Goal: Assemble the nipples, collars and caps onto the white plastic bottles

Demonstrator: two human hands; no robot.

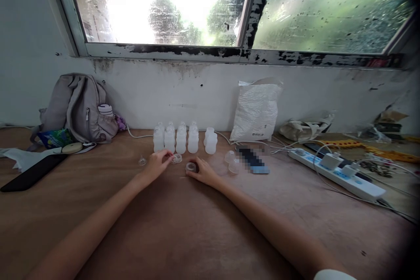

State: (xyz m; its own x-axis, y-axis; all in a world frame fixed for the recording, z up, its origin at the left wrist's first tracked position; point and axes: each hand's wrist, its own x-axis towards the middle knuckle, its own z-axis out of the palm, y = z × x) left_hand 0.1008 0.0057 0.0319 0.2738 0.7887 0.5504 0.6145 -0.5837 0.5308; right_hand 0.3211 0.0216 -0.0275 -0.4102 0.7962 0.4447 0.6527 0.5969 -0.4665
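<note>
My left hand [159,162] has its fingertips pinched together at the near edge of a clear, ring-shaped plastic piece [177,158]. Thumb and fingers of my right hand [205,172] close around a small translucent bottle collar [190,167] resting on the table. Behind both hands stands a row of frosted white bottles with clear tops [181,140]. Shorter frosted bottles without such tops [211,143] are to their right. A clear nipple-shaped piece [142,161] lies left of my left hand. Two translucent dome caps [234,166] sit beyond my right hand.
A phone with a blurred screen [251,159] lies right of the caps. Farther right are a white power strip [337,175] with plugs and cables. A white plastic bag [256,111] leans on the wall. At left are a grey backpack [77,109] and a black flat object [34,173].
</note>
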